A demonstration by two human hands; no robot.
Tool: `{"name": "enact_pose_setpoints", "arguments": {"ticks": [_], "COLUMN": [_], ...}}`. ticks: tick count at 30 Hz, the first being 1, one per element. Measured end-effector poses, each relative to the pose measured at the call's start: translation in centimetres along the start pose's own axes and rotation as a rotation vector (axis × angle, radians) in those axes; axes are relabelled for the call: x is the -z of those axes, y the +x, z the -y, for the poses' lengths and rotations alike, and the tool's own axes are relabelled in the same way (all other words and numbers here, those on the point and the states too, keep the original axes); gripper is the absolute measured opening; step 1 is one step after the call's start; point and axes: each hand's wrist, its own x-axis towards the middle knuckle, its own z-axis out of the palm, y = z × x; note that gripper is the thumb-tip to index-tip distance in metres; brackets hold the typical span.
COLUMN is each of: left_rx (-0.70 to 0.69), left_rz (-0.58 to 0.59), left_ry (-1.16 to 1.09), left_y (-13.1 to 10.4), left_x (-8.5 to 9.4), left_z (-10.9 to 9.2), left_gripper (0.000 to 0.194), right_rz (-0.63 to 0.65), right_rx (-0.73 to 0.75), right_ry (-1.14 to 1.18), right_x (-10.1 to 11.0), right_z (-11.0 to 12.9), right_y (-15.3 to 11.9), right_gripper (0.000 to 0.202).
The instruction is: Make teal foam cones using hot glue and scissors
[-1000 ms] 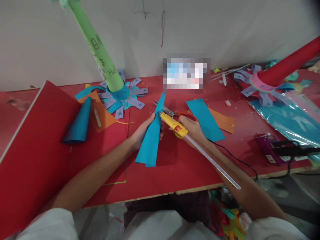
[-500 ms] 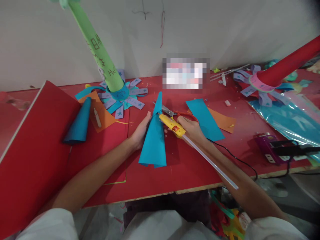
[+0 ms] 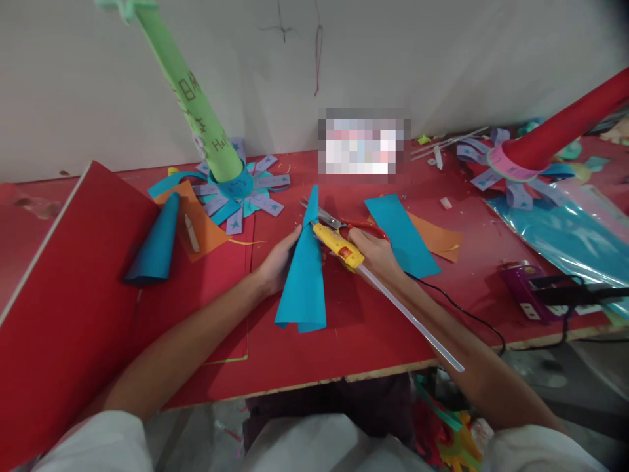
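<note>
Rolled blue paper [image 3: 302,282], flared toward the person and narrow at its far end, is located above the front middle of the red table [image 3: 373,347]. Left hand [image 3: 278,262] grasps it from the left side; thumb visible at the edge, remaining fingers hidden behind the sheet. Right hand [image 3: 376,252] is closed around a yellow glue gun [image 3: 339,246], nozzle at the paper's upper part; a clear glue stick [image 3: 413,319] protrudes from its rear. Purple box [image 3: 523,288] sits near the right front edge. Blue cone [image 3: 157,246] noted at left. Red-handled scissors [image 3: 366,225] lie just beyond the glue gun; blue strip [image 3: 403,236] to their right, overlapping orange paper [image 3: 442,241]. Farther back: green tube [image 3: 191,98] on a petalled base, left; red tube [image 3: 570,124], right. Grey wall [image 3: 236,65] behind.
</note>
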Motion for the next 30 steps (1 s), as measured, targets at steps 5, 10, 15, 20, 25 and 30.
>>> {"name": "enact_pose_setpoints", "arguments": {"ticks": [5, 10, 15, 20, 25, 30], "left_rx": [-0.009, -0.009, -0.09, -0.091, -0.074, -0.041], "left_rz": [-0.043, -0.053, -0.025, -0.057, -0.055, -0.068], "left_ry": [0.007, 0.05, 0.012, -0.025, -0.014, -0.04], "left_y": [0.09, -0.05, -0.2, -0.37, -0.48, -0.38], "left_x": [-0.15, -0.27, -0.44, -0.84, -0.91, -0.47], "left_z": [0.04, -0.07, -0.1, -0.27, -0.39, -0.25], "left_gripper": [0.057, 0.065, 0.049, 0.041, 0.039, 0.039], "right_rz": [-0.016, -0.026, -0.082, -0.115, -0.104, -0.094], "right_rx": [0.012, -0.004, 0.008, 0.003, -0.017, -0.029], "right_ry": [0.007, 0.017, 0.002, -0.003, 0.001, 0.004], "right_x": [-0.13, -0.05, -0.16, -0.23, -0.02, -0.07], "right_z": [-0.22, -0.09, -0.08, -0.01, 0.1, 0.11], "right_y": [-0.09, -0.2, -0.13, 0.0, 0.06, 0.04], "right_gripper": [0.026, 0.027, 0.028, 0.033, 0.032, 0.033]}}
